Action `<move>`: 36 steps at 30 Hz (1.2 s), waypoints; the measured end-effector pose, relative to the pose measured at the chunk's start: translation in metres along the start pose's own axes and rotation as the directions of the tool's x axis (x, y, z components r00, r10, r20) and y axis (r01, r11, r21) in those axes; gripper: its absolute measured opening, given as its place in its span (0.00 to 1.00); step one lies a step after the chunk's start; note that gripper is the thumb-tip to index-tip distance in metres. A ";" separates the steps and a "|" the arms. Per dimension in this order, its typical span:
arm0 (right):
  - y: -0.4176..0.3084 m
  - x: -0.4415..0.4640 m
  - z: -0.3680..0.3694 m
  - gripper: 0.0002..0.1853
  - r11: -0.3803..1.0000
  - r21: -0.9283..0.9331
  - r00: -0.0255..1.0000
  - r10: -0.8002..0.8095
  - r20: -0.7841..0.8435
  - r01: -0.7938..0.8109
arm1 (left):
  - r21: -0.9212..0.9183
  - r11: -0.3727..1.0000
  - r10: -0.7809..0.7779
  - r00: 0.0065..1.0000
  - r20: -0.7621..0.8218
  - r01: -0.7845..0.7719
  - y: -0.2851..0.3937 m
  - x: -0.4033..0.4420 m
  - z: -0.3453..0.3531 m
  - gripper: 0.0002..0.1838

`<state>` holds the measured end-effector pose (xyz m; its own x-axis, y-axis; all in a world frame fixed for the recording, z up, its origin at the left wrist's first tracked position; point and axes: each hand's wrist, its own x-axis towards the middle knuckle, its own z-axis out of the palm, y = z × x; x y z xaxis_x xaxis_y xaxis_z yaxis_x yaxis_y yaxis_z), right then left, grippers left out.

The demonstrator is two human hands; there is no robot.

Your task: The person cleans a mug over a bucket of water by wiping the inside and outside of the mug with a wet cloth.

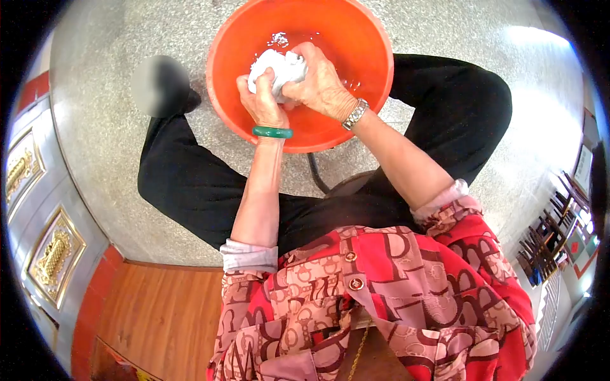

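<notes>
Patterned shirt [406, 279] nearest, hands [322, 84] grip bunched white cloth [280, 65], long axis unclear.

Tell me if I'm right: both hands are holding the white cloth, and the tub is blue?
Not quite: the tub is orange, not blue, as the head view shows. The left hand and right hand do both hold the white cloth.

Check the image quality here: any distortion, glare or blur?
Head view: fisheye bowing with black corners; head view: glare on the floor at upper right, glints on the water in the orange basin; head view: a round blurred patch at left, while the left hand, right hand and white wad look fairly sharp.
</notes>
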<state>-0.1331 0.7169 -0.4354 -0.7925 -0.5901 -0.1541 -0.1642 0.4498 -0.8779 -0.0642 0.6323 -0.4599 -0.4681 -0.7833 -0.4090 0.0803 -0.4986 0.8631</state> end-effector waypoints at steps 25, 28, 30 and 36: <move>-0.004 -0.012 0.011 0.27 0.986 -0.069 0.979 -0.158 -0.125 0.150 | -0.069 0.974 -0.205 0.966 0.155 0.217 0.000 0.005 -0.007 0.17; -0.002 -0.008 0.006 0.24 0.994 -0.066 0.994 -0.094 -0.064 0.090 | -0.044 0.972 -0.220 0.962 0.165 0.230 0.004 0.005 -0.006 0.17; 0.008 -0.001 0.003 0.22 1.000 -0.011 0.998 -0.026 -0.063 0.025 | -0.010 0.963 -0.262 0.946 0.190 0.269 0.004 0.003 -0.006 0.16; 0.038 0.024 -0.004 0.14 0.993 0.024 0.992 0.116 -0.057 -0.115 | -0.034 0.923 -0.377 0.918 0.124 0.384 0.003 0.001 -0.009 0.26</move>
<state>-0.1605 0.7227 -0.4705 -0.8386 -0.4943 -0.2290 -0.0577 0.4985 -0.8649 -0.0567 0.6273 -0.4603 -0.5695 -0.4847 -0.6639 -0.0756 -0.7733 0.6295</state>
